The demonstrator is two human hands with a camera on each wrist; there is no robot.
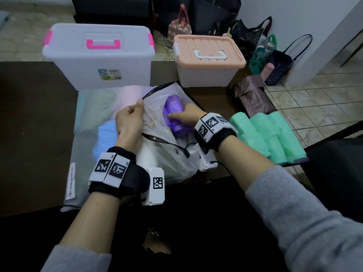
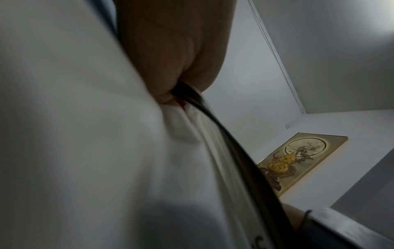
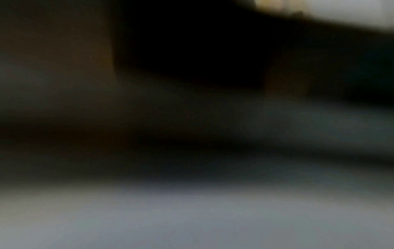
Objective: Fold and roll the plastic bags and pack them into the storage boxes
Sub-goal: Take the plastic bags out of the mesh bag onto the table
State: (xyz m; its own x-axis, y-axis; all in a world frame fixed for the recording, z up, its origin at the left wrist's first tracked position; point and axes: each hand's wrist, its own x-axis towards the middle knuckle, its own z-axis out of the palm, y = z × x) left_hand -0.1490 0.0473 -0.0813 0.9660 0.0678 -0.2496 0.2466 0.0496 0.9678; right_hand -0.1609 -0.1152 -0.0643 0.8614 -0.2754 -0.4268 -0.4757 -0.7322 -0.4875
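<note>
A clear zip pouch with a black edge [image 1: 157, 107] lies open on the dark table [image 1: 39, 134]. My left hand [image 1: 129, 122] pinches its upper edge and holds the mouth up; the left wrist view shows fingers [image 2: 170, 59] gripping the black rim [image 2: 213, 118]. My right hand [image 1: 184, 116] reaches inside the pouch and grips a purple bag roll [image 1: 174, 114]. Several green bag rolls [image 1: 269, 136] lie to the right. Two storage boxes stand behind, lids closed: a clear one with pink latches [image 1: 98, 57] and a white one with a peach lid [image 1: 208, 61]. The right wrist view is dark and blurred.
A flat frosted packet [image 1: 88, 134] with pastel contents lies under the pouch at the left. A brown folded bag [image 1: 253, 99] sits behind the green rolls. Handbags and totes [image 1: 271, 54] stand on the tiled floor past the table's far right.
</note>
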